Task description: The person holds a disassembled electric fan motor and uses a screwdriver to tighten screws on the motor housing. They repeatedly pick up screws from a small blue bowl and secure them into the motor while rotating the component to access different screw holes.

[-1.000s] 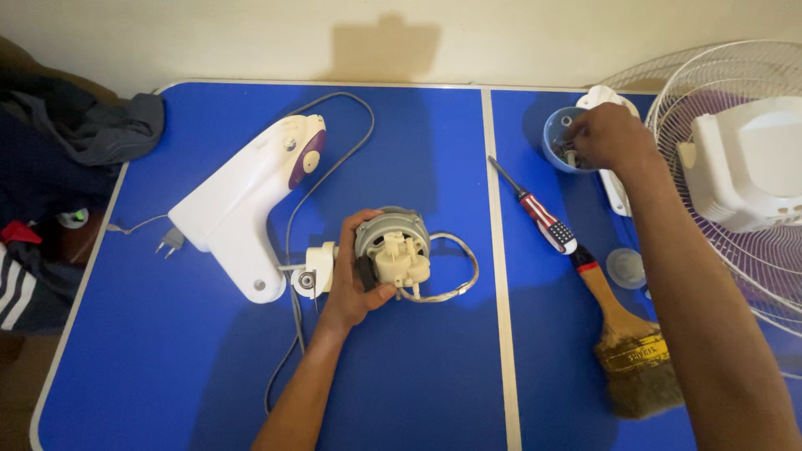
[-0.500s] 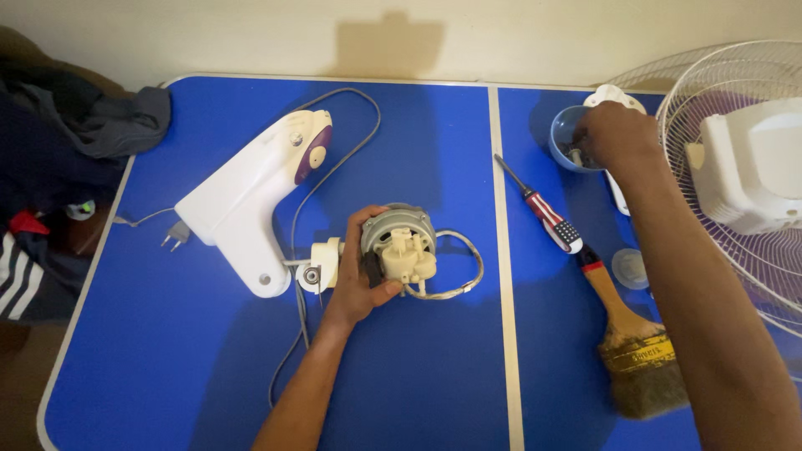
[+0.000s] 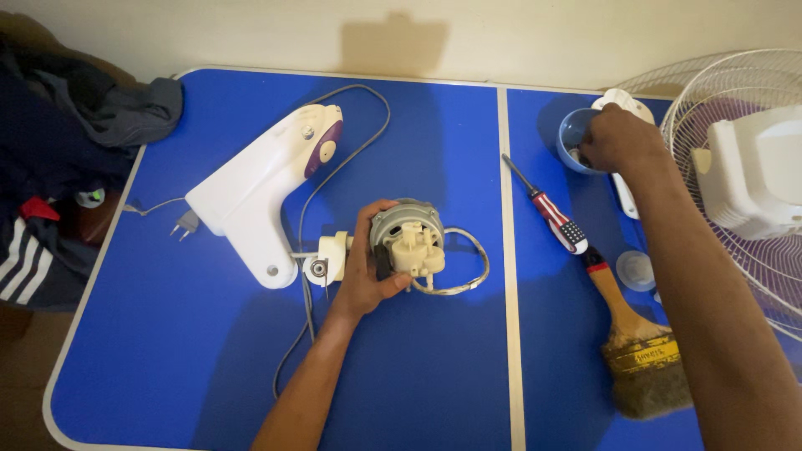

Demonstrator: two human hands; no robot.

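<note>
L hand (image 3: 368, 271) holds fan motor (image 3: 407, 238), R hand (image 3: 614, 138) in cup (image 3: 572, 134)

table (image 3: 209, 359) blue | motor (image 3: 408, 238) grey-cream | bowl (image 3: 568, 134) blue | screwdriver (image 3: 558, 221) red-white striped

On the blue folding worktop (image 3: 209, 351), the left hand (image 3: 363, 267) grips a grey metal fan motor (image 3: 408, 238) with cream plastic fittings; the right hand (image 3: 618, 138) reaches into a small blue plastic cup (image 3: 571, 132) beside a red-handled screwdriver (image 3: 547, 207).

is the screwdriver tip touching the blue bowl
Apart. In the head view the screwdriver lies on the blue table, and bare tabletop shows between its metal tip and the blue bowl that the right hand reaches into.
</note>
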